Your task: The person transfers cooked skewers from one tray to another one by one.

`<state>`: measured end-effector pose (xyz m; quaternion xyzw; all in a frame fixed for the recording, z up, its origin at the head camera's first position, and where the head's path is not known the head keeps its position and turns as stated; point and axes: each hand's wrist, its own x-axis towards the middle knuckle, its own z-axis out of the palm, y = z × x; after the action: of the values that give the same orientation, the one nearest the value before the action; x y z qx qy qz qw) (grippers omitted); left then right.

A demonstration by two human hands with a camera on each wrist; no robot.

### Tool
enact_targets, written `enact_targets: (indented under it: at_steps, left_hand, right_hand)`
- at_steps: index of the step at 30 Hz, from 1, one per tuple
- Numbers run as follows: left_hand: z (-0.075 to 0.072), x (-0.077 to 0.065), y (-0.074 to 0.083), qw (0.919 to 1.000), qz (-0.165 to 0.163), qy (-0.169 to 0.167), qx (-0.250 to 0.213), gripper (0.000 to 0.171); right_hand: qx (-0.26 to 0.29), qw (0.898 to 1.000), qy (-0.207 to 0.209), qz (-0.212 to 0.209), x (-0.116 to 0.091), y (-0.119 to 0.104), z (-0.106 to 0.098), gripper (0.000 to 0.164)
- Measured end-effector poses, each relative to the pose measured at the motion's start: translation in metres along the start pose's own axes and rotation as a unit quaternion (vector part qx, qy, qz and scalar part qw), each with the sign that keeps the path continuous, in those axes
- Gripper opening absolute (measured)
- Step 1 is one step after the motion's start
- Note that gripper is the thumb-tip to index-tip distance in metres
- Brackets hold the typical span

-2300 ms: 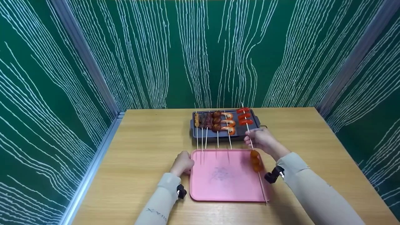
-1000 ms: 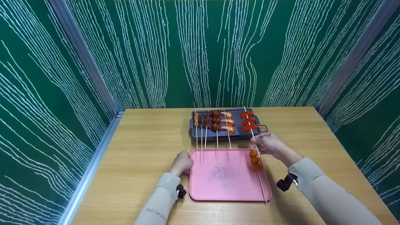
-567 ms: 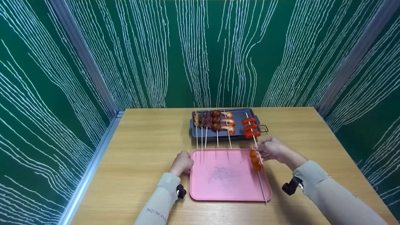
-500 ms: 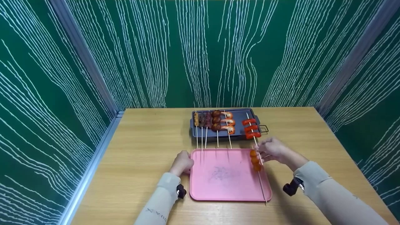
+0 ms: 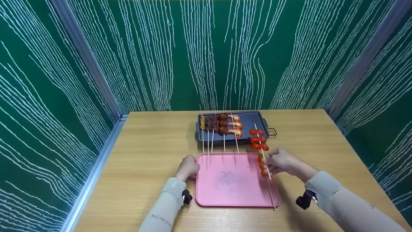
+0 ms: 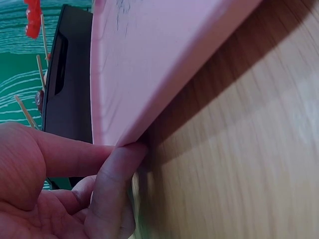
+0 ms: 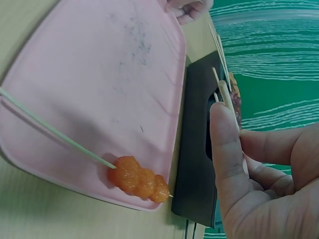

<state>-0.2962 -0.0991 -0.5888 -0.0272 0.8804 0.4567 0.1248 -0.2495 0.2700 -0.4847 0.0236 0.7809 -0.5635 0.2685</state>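
Note:
My left hand [image 5: 187,167] pinches the left rim of the pink tray [image 5: 225,193]; the left wrist view shows thumb and finger [image 6: 112,169] on its corner. My right hand [image 5: 283,162] pinches the stick of a skewer with red pieces [image 5: 259,140], held raised over the gap between tray and grill pan. In the right wrist view the thumb and a finger grip that stick [image 7: 225,94]. On the tray's right side lies a skewer of orange balls [image 7: 132,178], its stick reaching over the near rim. In the head view, the right fingers partly cover the orange balls.
Behind the tray stands a dark grill pan [image 5: 248,120] with a wire handle [image 5: 272,132]. Several skewers lie on its left part, among them shrimp [image 5: 236,125] and brown balls [image 5: 222,123], sticks pointing toward the tray. A green patterned panel [image 5: 154,64] rises behind the table.
My right hand has drawn the red skewer off the grill pan, toward me and slightly right, so its stick now reaches over the tray's right side. My left hand stays on the tray.

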Motion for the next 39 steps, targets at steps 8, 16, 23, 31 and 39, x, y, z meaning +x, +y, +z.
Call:
enact_targets:
  at_steps: [8,16,23,31,39]
  left_hand:
    - [-0.002,-0.009,0.009,0.9999,-0.013,0.001,0.003,0.027]
    - [-0.001,-0.01,0.011,0.9998,-0.012,0.001,0.014,0.032]
    - [-0.002,-0.008,0.011,0.9999,-0.009,-0.004,0.012,0.029]
    - [0.0,0.001,0.0,0.9999,0.009,0.006,0.002,0.027]
    - [0.0,-0.001,0.003,0.9999,-0.007,0.005,0.006,0.02]
  right_hand:
    - [-0.02,1.0,0.012,0.009,-0.005,0.014,0.011,0.017]
    - [-0.047,0.998,0.032,0.014,-0.01,0.026,0.021,0.015]
    - [-0.051,0.997,0.047,0.018,-0.013,0.037,0.03,0.019]
    - [-0.069,0.994,0.063,0.053,-0.016,0.048,0.036,0.015]
    - [-0.079,0.995,0.047,0.04,-0.014,0.054,0.043,0.021]
